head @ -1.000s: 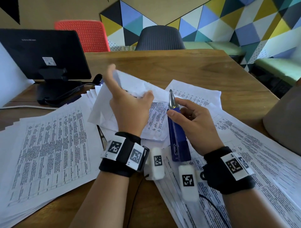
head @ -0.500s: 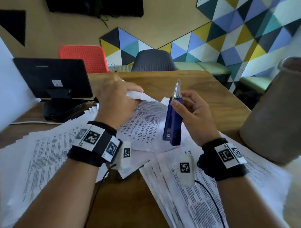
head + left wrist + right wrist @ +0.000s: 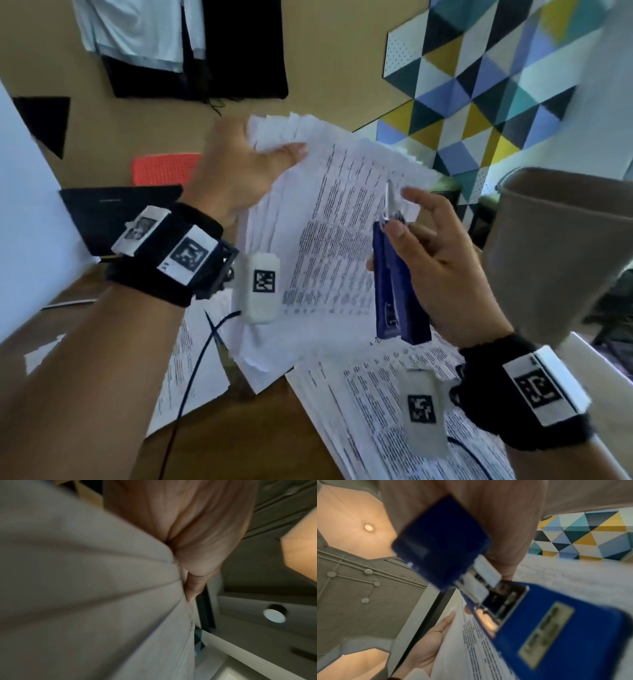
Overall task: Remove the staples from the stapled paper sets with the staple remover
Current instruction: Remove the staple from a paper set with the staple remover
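My left hand [image 3: 270,154] grips a stapled paper set [image 3: 329,246] by its upper left corner and holds it up above the table, thumb on the printed front. My right hand [image 3: 402,216] holds the blue staple remover [image 3: 394,287] upright. Its metal tip [image 3: 388,197] lies against the set's upper right corner. The left wrist view is filled by the fanned sheets [image 3: 77,588] with my left hand [image 3: 197,534] beside them. The right wrist view shows the staple remover [image 3: 547,635] close up with its handles apart, over the paper set [image 3: 484,649].
A grey bin [image 3: 555,253] stands at the right, close to my right hand. More printed sheets [image 3: 387,421] lie on the wooden table [image 3: 239,442]. A black screen [image 3: 113,212] stands at the left, with a red chair [image 3: 164,169] behind it.
Both hands have risen from the table. The left hand has lifted the paper set upright, and the remover's tip has come against its right corner. The head view has tilted up.
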### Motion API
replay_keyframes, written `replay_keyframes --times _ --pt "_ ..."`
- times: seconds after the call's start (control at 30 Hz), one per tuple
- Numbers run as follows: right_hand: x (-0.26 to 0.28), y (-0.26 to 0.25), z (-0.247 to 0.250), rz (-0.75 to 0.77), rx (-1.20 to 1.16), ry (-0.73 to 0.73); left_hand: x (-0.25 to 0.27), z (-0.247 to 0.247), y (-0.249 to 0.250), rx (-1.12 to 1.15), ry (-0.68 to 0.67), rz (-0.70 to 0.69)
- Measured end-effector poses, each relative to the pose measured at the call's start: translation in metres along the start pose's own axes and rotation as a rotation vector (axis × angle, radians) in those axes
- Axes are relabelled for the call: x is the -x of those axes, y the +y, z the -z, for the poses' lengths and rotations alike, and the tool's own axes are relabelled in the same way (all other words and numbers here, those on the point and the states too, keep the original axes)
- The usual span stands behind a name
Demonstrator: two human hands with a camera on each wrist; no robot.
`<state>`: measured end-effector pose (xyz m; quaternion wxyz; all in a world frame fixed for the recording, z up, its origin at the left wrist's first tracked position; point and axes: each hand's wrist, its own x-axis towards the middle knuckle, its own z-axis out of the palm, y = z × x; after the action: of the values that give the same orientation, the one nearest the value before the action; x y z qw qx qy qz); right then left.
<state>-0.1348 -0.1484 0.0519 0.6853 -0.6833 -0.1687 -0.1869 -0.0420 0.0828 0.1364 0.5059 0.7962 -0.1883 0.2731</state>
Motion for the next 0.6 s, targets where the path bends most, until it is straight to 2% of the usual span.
replay_keyframes --times 0.07,0.13,0.2,0.33,0.43,0.53,0.6 --pt "0.008 -0.009 -0.001 -0.067 0.028 -0.007 0.010 -0.008 -0.010 0.305 -0.067 0.164" --pt "0.015 -0.010 -0.001 -0.117 0.086 -0.015 0.028 -0.026 -0.030 0.486 -0.052 0.370" --pt "0.026 0.001 0.001 -0.175 0.183 -0.019 0.057 -0.048 -0.058 0.578 -0.010 0.519" --pt "0.045 0.049 0.008 -0.379 0.401 -0.033 0.127 -0.089 -0.109 0.576 -0.111 0.775" --pt "0.060 0.082 0.015 -0.508 0.600 -0.182 0.161 -0.107 -0.134 0.539 -0.168 0.837" --pt "0.071 0.097 0.016 -0.535 0.712 -0.336 0.174 -0.116 -0.145 0.491 -0.194 0.813" --pt "0.072 0.104 0.015 -0.550 0.748 -0.380 0.178 -0.118 -0.148 0.468 -0.201 0.794"
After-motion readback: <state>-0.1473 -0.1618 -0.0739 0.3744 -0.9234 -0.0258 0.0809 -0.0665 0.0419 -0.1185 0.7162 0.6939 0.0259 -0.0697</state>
